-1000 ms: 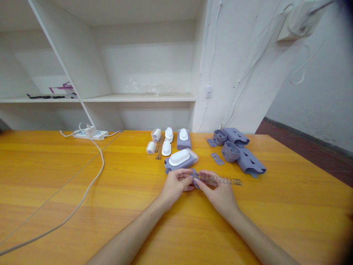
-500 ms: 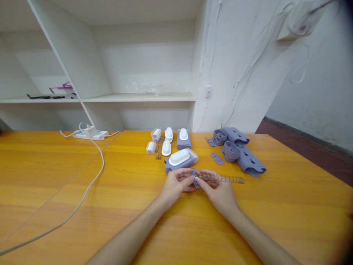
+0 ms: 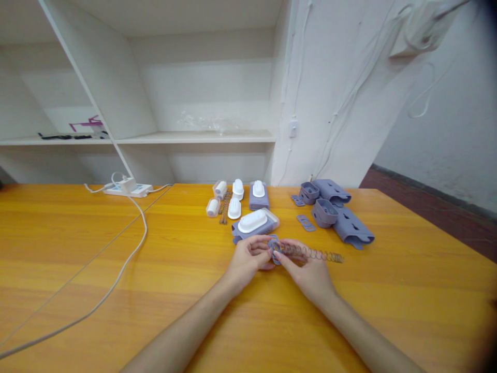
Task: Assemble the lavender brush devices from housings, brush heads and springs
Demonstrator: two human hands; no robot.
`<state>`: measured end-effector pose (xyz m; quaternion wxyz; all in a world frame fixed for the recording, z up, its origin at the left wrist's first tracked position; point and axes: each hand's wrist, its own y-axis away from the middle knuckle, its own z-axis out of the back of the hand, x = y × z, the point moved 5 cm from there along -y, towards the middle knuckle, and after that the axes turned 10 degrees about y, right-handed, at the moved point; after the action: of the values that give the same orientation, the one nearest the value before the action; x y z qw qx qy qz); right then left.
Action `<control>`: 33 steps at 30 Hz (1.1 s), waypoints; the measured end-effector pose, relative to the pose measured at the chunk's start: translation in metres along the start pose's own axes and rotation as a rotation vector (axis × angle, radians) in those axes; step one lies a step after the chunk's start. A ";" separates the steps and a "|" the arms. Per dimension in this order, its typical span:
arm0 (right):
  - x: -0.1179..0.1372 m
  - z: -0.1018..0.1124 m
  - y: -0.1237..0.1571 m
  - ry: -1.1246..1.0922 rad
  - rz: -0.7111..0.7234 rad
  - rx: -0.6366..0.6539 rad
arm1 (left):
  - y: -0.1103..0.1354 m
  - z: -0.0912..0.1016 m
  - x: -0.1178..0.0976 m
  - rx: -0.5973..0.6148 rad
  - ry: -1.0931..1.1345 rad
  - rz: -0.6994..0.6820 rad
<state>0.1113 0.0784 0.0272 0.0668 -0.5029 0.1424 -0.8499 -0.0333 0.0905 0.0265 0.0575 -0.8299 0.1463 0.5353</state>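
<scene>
My left hand pinches a small grey-blue plastic plate, which stands on edge between my two hands. My right hand is closed around one end of a metal coil spring, its thumb pressed against the plate. The spring's near end meets the plate, though fingers hide the exact join; the free end sticks out to the right. Just beyond my left hand lies a grey-blue housing with a white oval cap on top.
Behind are white ribbed caps, white rollers in clear cups, loose springs and another housing. On the right lie grey-blue sleeves, cups and flat plates. A power strip with a cable sits far left.
The spring's free end has dipped slightly, and the plate has tilted a little between my fingers. Both hands stay nearly in place.
</scene>
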 end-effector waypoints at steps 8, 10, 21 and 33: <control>0.013 0.005 0.002 0.253 0.082 0.005 | 0.000 0.000 0.001 0.016 0.067 0.004; 0.016 0.005 0.003 0.261 0.090 0.028 | 0.000 -0.001 0.000 0.042 0.044 0.032; 0.018 0.007 0.003 0.283 0.104 -0.021 | 0.000 0.001 0.002 0.011 0.044 0.046; 0.021 0.007 0.002 0.334 0.154 -0.051 | -0.001 0.001 0.004 -0.004 0.081 0.063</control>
<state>0.1065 0.0696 0.0475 0.0944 -0.3438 0.2110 -0.9101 -0.0323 0.0905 0.0220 0.0331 -0.8460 0.1733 0.5032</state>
